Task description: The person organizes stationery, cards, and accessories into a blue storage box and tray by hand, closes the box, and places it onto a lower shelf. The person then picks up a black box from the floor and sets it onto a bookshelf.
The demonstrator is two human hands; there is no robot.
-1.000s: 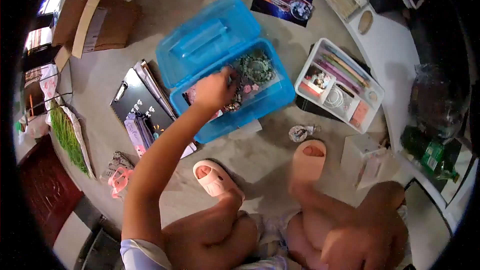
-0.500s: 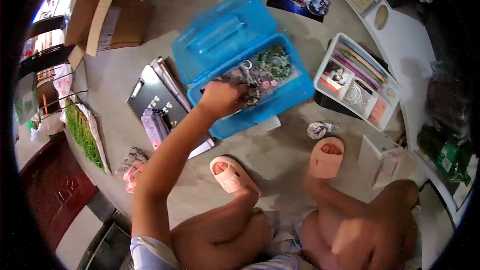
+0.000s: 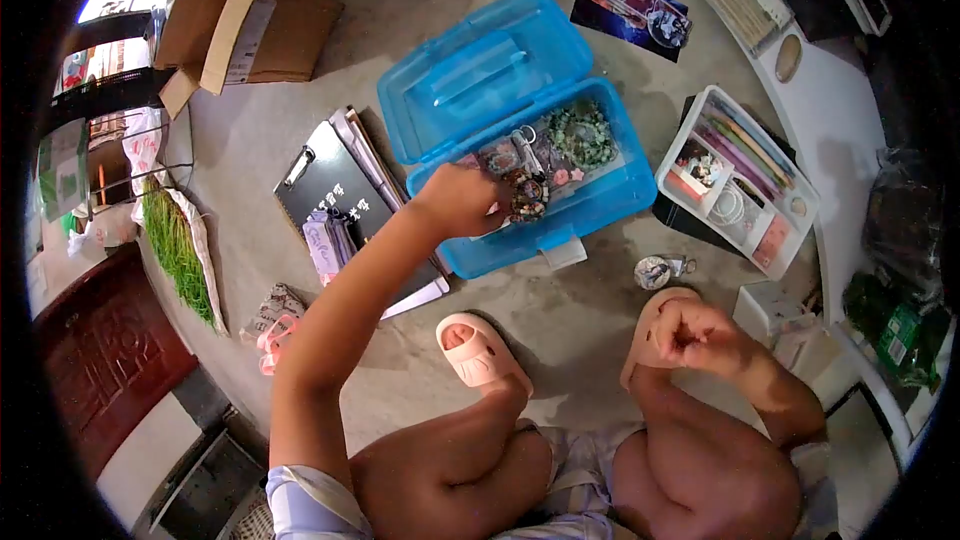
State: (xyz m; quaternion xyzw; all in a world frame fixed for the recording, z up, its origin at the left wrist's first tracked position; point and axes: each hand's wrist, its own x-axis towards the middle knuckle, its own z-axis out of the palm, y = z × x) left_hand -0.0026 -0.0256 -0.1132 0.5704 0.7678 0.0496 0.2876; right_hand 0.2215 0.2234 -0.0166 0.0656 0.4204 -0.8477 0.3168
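Note:
My left hand (image 3: 462, 202) reaches into the near left part of an open blue plastic case (image 3: 475, 258). Its fingers are bent down and closed among the small items; what they grip is hidden. Beside the fingertips lies a dark beaded bracelet (image 3: 528, 198), with a pink flower-shaped piece (image 3: 568, 177) to its right. A heap of green beaded strands (image 3: 583, 136) fills the far right of the case. My right hand (image 3: 700, 334) hovers over my right slipper (image 3: 643, 345), its fingers curled into a loose fist with nothing visible in them.
Right of the case stands a white divided tray (image 3: 712, 208) with pens and trinkets. A round keychain (image 3: 655, 271) lies near my right foot. Left are a black clipboard (image 3: 340, 185) and a cardboard box (image 3: 290, 30). Printed cards (image 3: 640, 10) lie behind the case.
My right hand has risen from beside my right knee to above the slipper. My left hand stays in the case. The whole view has shifted slightly, so things appear further right and lower.

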